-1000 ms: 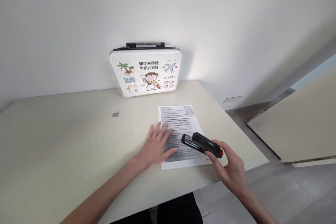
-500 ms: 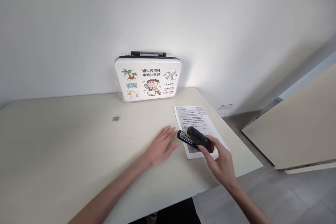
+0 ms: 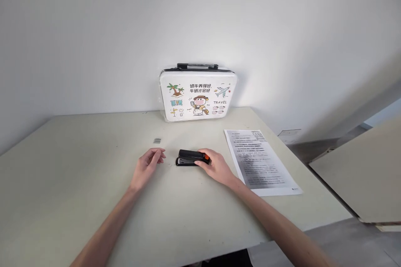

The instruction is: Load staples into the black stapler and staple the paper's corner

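Observation:
A black stapler (image 3: 189, 156) with an orange-red patch at its rear end lies lengthwise on the table. My right hand (image 3: 216, 167) is closed around that rear end, thumb on the near side. My left hand (image 3: 148, 164) is to the left of the stapler, apart from it. Its fingers are loosely curled and a little apart, with nothing visible in them. Just beyond the left fingertips lies a small grey strip of staples (image 3: 157, 141). To the right of my right hand, a printed sheet of paper (image 3: 263, 162) lies flat.
A white case (image 3: 200, 96) with cartoon pictures and a black handle stands at the back of the pale table (image 3: 78, 175), against the wall (image 3: 125, 29). Past the table's right edge is a pale panel (image 3: 360, 175) above the grey floor.
My right hand has carried the stapler left from above the paper down to the table. My left hand has moved left and its fingers have curled. The view has shifted left.

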### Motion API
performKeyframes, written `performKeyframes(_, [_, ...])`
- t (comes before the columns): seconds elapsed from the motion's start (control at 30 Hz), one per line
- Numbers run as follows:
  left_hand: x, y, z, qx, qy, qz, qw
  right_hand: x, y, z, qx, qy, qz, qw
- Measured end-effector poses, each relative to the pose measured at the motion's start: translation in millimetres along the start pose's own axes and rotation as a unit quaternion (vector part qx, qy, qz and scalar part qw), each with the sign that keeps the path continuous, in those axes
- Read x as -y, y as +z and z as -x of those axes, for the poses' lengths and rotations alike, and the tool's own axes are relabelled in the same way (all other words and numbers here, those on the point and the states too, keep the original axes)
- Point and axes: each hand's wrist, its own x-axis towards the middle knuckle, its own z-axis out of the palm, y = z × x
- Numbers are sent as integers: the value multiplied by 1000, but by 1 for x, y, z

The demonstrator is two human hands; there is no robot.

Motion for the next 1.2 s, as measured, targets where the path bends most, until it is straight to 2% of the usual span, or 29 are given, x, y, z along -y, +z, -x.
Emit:
performKeyframes(0.13, [2,4,-1,3,-1,9,1000,-3,-4,4,24,17,-58,998])
performKeyframes(0.23, [3,8,-2,-4,-1,2,1000,-2,-7,7,12,43,-102,994])
performKeyframes(0.5, [13,6,-6,-116,-7,-38,993,-9,-1,7,-6,31,-70,997])
performKeyframes(0.57, [16,6,-7,-127,-9,-32,991,-8,-1,8,-11,31,-59,998])
performKeyframes(0.7, [16,11,-5,-87,-26,5,996,-6,0,10,-2,23,-9,1000])
performKeyframes(0.83, [12,22,1,-21,-37,120,992,-2,2,15,-40,-6,46,998])
performKeyframes(0.9, [9,27,3,-4,-64,213,975,2,2,17,-68,-45,56,995])
performKeyframes(1.0, [6,30,4,39,-149,342,927,10,1,20,-114,-119,69,984])
performKeyframes(1.1, [1,31,7,75,-229,399,885,15,4,23,-134,-202,91,966])
performKeyframes(1.2, [-2,33,10,86,-260,434,858,18,10,26,-124,-258,131,949])
